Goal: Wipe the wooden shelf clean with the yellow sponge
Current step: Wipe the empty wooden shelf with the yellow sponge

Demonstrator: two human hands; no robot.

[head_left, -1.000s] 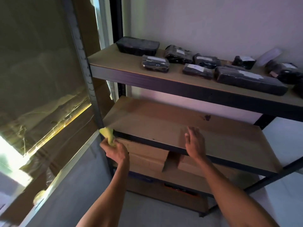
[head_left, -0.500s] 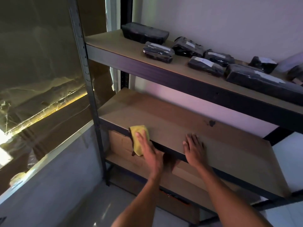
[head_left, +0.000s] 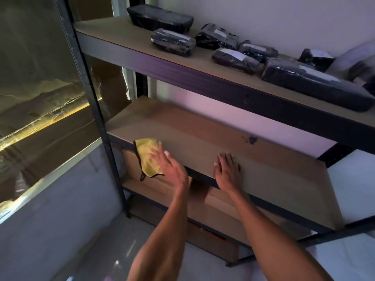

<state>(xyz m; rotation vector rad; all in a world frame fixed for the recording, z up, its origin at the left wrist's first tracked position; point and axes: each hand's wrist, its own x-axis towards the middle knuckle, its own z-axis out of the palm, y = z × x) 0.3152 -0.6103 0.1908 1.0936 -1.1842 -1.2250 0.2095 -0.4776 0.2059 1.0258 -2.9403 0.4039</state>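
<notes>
Overhead sit dark packages [head_left: 316, 82]; left hand [head_left: 172, 169], fingers [head_left: 161, 153] straight, seemingly presses yellow sponge [head_left: 147, 157], right hand [head_left: 228, 173] flat on wooden shelf [head_left: 203, 138].

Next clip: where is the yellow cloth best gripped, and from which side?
Pinch the flap of the yellow cloth hanging over the front edge of the shelf, from below and in front: it droops free, whereas the left hand lies flat on the upper part.

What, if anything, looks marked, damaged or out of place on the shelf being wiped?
A dark stain blots the wooden shelf near its back, right of centre, apart from the yellow sponge, which the left hand presses at the front left edge, partly overhanging it.
</notes>
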